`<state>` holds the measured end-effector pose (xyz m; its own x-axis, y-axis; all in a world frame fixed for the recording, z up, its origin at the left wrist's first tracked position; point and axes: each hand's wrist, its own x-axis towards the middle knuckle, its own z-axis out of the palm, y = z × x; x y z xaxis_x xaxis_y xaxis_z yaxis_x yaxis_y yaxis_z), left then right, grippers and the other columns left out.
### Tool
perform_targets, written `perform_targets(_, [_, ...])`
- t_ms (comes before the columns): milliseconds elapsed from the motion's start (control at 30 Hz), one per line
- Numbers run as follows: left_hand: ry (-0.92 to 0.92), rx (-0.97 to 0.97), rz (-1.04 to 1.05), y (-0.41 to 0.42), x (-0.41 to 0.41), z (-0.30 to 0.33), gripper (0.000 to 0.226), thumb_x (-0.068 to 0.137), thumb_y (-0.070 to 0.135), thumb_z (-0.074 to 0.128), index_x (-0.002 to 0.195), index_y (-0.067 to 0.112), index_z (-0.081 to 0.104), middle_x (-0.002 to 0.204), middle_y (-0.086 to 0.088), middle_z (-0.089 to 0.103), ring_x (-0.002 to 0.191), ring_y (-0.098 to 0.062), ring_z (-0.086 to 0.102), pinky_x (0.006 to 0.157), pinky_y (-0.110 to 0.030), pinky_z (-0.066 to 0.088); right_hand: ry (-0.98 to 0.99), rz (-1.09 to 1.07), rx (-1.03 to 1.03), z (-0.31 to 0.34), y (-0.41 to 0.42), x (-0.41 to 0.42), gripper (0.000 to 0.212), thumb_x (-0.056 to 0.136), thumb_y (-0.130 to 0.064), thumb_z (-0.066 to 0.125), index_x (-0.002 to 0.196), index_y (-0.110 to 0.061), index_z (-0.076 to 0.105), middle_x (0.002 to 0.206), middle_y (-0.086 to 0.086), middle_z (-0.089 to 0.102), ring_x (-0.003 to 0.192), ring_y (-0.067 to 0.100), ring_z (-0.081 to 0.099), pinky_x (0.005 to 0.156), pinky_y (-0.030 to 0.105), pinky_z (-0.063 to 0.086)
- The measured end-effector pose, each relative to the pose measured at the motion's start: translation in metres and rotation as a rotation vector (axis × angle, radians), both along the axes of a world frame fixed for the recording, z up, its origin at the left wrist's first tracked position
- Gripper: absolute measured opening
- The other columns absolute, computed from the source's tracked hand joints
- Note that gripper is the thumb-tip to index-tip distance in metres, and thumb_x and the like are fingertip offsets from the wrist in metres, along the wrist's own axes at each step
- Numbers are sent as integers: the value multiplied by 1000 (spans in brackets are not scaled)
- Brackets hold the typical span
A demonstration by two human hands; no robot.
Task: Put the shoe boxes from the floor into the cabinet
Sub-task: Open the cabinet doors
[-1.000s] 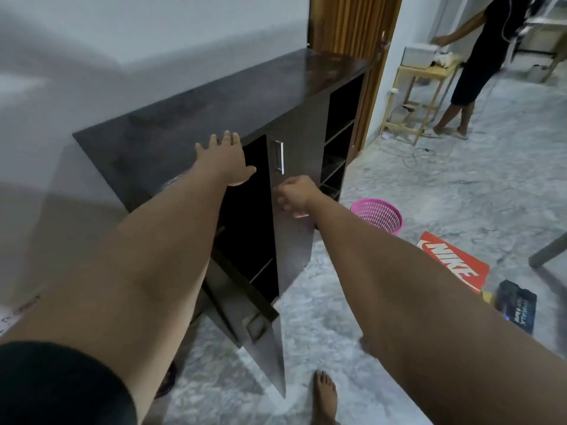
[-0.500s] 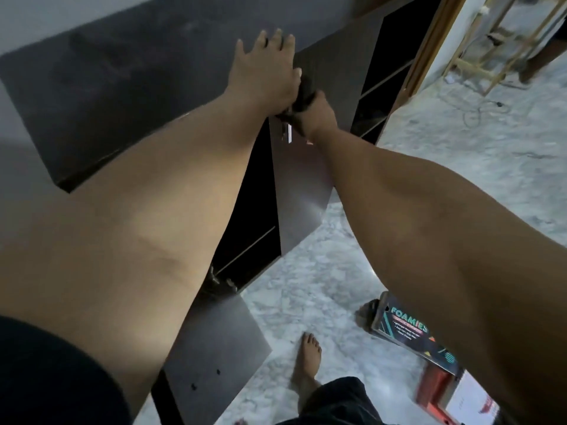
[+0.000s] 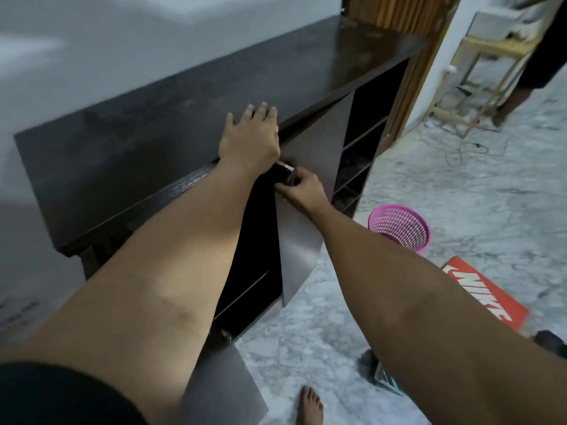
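The dark brown cabinet [image 3: 171, 124] stands against the wall. My left hand [image 3: 250, 139] lies flat on the front edge of its top, holding nothing. My right hand [image 3: 302, 191] is closed on the metal handle near the top of the right door [image 3: 299, 250], which stands ajar. The left door [image 3: 221, 388] hangs wide open and low, showing dark shelves inside. An orange Nike shoe box [image 3: 487, 296] lies on the floor to the right. A dark shoe box [image 3: 387, 380] lies nearer me, mostly hidden behind my right arm.
A pink plastic basket [image 3: 400, 228] sits on the marble floor by the cabinet's open side shelves [image 3: 362, 154]. Another person's legs [image 3: 515, 96] and a wooden table [image 3: 472, 75] are at the back right, with cables on the floor. My bare foot [image 3: 310, 404] is below.
My right hand has come off the door's top edge, moved slightly away from my left hand, and closed on the handle. My left hand stays on the cabinet top. My view has tilted up and right.
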<state>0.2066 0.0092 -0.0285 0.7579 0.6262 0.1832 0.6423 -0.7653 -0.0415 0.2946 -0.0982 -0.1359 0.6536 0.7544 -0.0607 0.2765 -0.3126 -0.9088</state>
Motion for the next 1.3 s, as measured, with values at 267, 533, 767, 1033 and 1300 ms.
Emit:
perform_targets(267, [10,-123,-2,4,3,6,56,107,29,21,161,17,18,170,-4,16,157,-30,13,123,-62,12,-67,88,-87,10,-66,3,87,57,-84,76,122,-27,60,107,-4,72,97,18,70,88,46,60])
perform_targets(533, [64,-228,-26,14,3,15,54,109,32,22,161,20,16,171,-2,11,157,-32,10,123,-62,10,-396,-27,-174,19,-128,19,63,71,-74,58,111,-25,58,98,4,71,91,31,67,72,44,57])
perform_targets(767, [53,-198,36,-4,17,12,64,102,20,31,162,15,11,172,0,7,157,-35,5,121,-67,5,-353,-417,-209,12,-177,60,31,89,-53,59,106,-29,51,104,7,72,94,35,68,74,41,55])
perform_targets(1033, [119,-162,-48,-12,43,11,70,103,34,32,163,16,-1,172,0,-3,157,-36,-1,122,-66,5,-162,-764,-278,18,-170,101,93,92,-29,58,161,-14,-3,155,23,37,131,43,52,102,52,46])
perform_targets(1300, [107,49,11,-30,58,-7,87,96,44,48,162,15,1,171,-13,7,154,-45,8,122,-64,13,46,-766,-258,33,-149,147,115,89,-28,67,158,-7,-23,162,26,19,140,46,41,111,51,42])
